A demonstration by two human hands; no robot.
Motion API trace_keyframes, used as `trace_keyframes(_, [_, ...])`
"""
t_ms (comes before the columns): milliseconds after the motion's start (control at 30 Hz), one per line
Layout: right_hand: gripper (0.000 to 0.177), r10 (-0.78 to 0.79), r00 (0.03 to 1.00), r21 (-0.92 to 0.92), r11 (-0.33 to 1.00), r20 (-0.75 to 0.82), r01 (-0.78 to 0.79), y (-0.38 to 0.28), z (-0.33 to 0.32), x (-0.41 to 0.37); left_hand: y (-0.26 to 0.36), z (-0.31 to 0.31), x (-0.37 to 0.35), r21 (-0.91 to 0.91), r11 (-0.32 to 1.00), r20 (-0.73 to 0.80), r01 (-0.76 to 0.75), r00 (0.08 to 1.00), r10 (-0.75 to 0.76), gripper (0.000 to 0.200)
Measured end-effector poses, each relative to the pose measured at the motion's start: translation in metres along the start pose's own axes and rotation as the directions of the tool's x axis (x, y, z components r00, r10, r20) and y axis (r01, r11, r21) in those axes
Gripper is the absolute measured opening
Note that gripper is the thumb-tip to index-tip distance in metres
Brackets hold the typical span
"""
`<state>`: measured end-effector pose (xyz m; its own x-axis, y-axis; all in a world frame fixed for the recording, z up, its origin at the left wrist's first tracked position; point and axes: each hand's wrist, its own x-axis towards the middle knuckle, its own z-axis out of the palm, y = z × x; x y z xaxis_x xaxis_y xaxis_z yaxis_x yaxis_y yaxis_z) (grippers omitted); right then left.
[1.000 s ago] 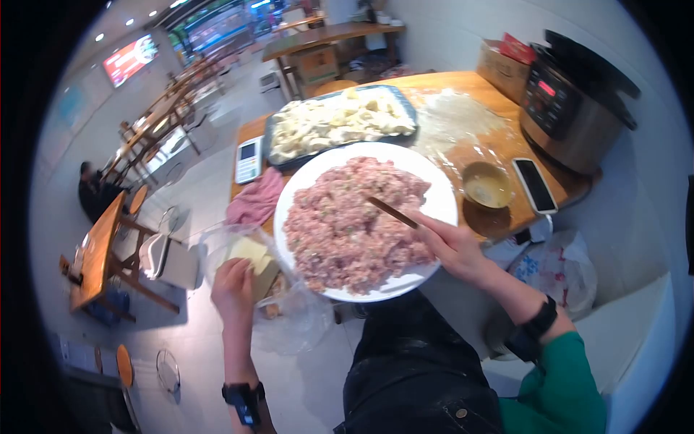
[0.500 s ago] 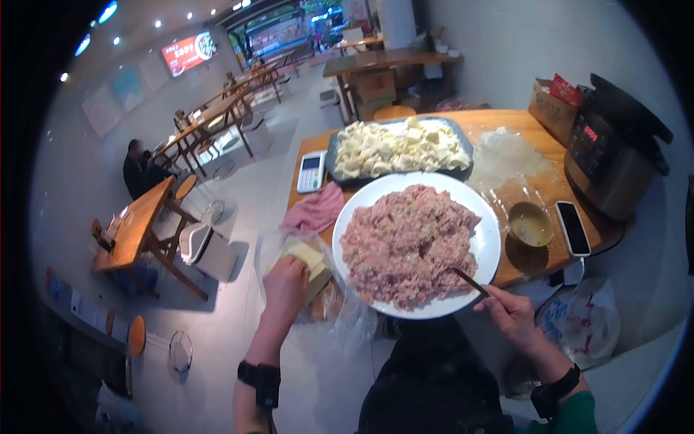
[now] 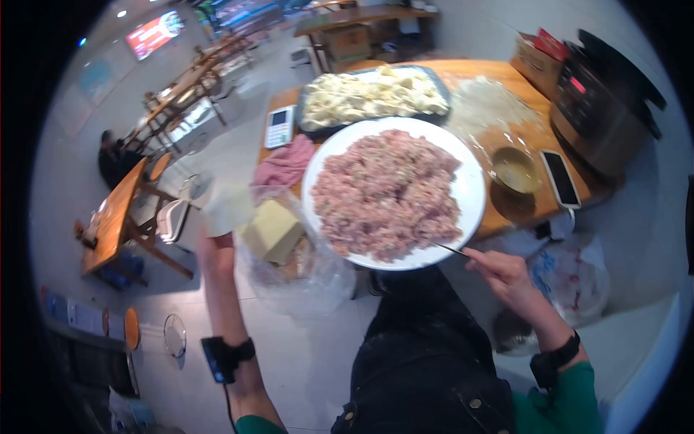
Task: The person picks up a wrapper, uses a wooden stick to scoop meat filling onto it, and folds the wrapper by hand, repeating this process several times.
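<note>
My left hand [image 3: 216, 253] is closed on the lower edge of a thin pale wonton wrapper [image 3: 228, 208], held up left of the table. Just right of it, a stack of wrappers [image 3: 272, 230] sits in a clear plastic bag [image 3: 311, 286]. My right hand [image 3: 504, 276] grips a thin, dark-handled utensil [image 3: 452, 249]; its tip is in the minced meat [image 3: 387, 192] at the near right edge, so its kind is hidden. The meat is heaped on a large white plate [image 3: 473, 192]. Behind it, a dark tray [image 3: 313, 129] carries many folded wontons [image 3: 372, 98].
A bowl of yellowish liquid [image 3: 515, 172], a phone [image 3: 560, 179] on a cable and a pressure cooker [image 3: 603, 108] stand to the right. A pink cloth [image 3: 284, 162] and a card terminal [image 3: 280, 127] lie at left. A person [image 3: 116, 159] sits at a far table.
My left hand has moved left, away from the stack, with one wrapper now lifted in it. My right hand stays on the utensil at the plate's edge. The view has shifted.
</note>
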<state>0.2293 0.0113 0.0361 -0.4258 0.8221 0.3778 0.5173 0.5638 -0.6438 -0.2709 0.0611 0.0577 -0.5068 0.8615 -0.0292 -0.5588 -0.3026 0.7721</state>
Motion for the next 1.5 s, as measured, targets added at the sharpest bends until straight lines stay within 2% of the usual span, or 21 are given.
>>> trace_keyframes(33, [0.039,-0.028,1.000,-0.050,0.998,-0.010,0.028,-0.002,0.000,0.003,0.003,0.000,-0.009,-0.123,0.992,0.080,0.036,0.996,-0.026,0.032])
trace_keyframes(100, [0.039,-0.037,0.998,-0.097,0.995,-0.046,0.033,-0.005,0.002,0.005,0.004,0.015,-0.039,-0.179,0.980,0.137,0.082,0.989,-0.058,0.034])
trace_keyframes(167, [0.041,-0.145,0.989,-0.253,0.958,-0.035,0.132,-0.007,0.003,0.010,-0.004,0.026,-0.072,-0.370,0.898,0.348,0.238,0.932,-0.103,0.038])
trace_keyframes(200, [0.042,-0.191,0.980,-0.276,0.946,-0.052,0.170,-0.009,0.006,0.012,-0.011,0.034,-0.086,-0.372,0.895,0.348,0.245,0.931,-0.110,0.038])
trace_keyframes(267, [0.042,-0.205,0.978,-0.312,0.932,-0.034,0.185,-0.015,0.009,0.017,-0.025,0.044,-0.111,-0.360,0.780,0.577,0.512,0.779,-0.245,0.039])
trace_keyframes(300, [0.041,-0.225,0.974,-0.346,0.916,-0.020,0.205,-0.018,0.010,0.020,-0.042,0.027,-0.118,-0.419,0.735,0.569,0.533,0.785,-0.245,0.040])
trace_keyframes(333, [0.041,-0.225,0.974,-0.343,0.916,-0.013,0.207,-0.018,0.012,0.022,-0.049,0.037,-0.138,-0.346,0.802,0.369,0.488,0.856,-0.362,0.039])
trace_keyframes(400, [0.043,-0.261,0.965,-0.375,0.895,-0.001,0.241,-0.020,0.018,0.026,-0.065,0.060,-0.172,-0.155,0.869,0.202,0.470,0.876,-0.437,0.039])
trace_keyframes(433, [0.043,-0.262,0.965,-0.371,0.896,0.003,0.244,-0.021,0.021,0.028,-0.073,0.057,-0.182,-0.180,0.820,0.298,0.543,0.825,-0.481,0.040])
trace_keyframes(567, [0.045,-0.235,0.972,-0.394,0.891,0.023,0.224,-0.028,0.037,0.034,-0.106,0.047,-0.211,-0.239,0.662,0.306,0.710,0.702,-0.642,0.039])
trace_keyframes(600, [0.045,-0.224,0.974,-0.394,0.892,0.035,0.219,-0.027,0.041,0.034,-0.113,0.043,-0.214,-0.243,0.661,0.302,0.710,0.703,-0.643,0.039])
trace_keyframes(667, [0.046,-0.221,0.973,-0.385,0.894,0.065,0.229,-0.025,0.047,0.030,-0.122,0.038,-0.218,-0.139,0.661,0.181,0.737,0.675,-0.715,0.037])
trace_keyframes(700, [0.047,-0.218,0.972,-0.379,0.895,0.090,0.236,-0.025,0.049,0.029,-0.122,0.039,-0.219,-0.142,0.662,0.179,0.736,0.676,-0.714,0.037])
trace_keyframes(767, [0.047,-0.230,0.970,-0.393,0.887,0.077,0.242,-0.025,0.047,0.029,-0.123,0.043,-0.215,0.007,0.691,0.118,0.723,0.685,-0.719,0.038])
trace_keyframes(933, [0.047,-0.259,0.964,-0.397,0.879,0.065,0.263,-0.027,0.051,0.036,-0.128,0.056,-0.204,-0.045,0.711,0.098,0.701,0.712,-0.696,0.040])
trace_keyframes(1233, [0.046,-0.184,0.965,-0.428,0.869,0.187,0.248,-0.033,0.050,0.039,-0.135,0.075,-0.190,-0.151,0.750,0.111,0.644,0.765,-0.635,0.038])
trace_keyframes(1300, [0.046,-0.126,0.969,-0.338,0.921,0.213,0.194,-0.031,0.051,0.040,-0.134,0.078,-0.190,-0.167,0.751,0.121,0.639,0.769,-0.628,0.038])
trace_keyframes(1433, [0.045,-0.130,0.963,-0.210,0.961,0.238,0.181,-0.031,0.056,0.027,-0.133,0.080,-0.192,-0.172,0.748,0.106,0.641,0.767,-0.633,0.040])
trace_keyframes(1500, [0.047,-0.295,0.948,-0.333,0.887,0.121,0.318,-0.036,0.067,0.016,-0.134,0.079,-0.193,-0.193,0.744,0.118,0.640,0.768,-0.630,0.040])
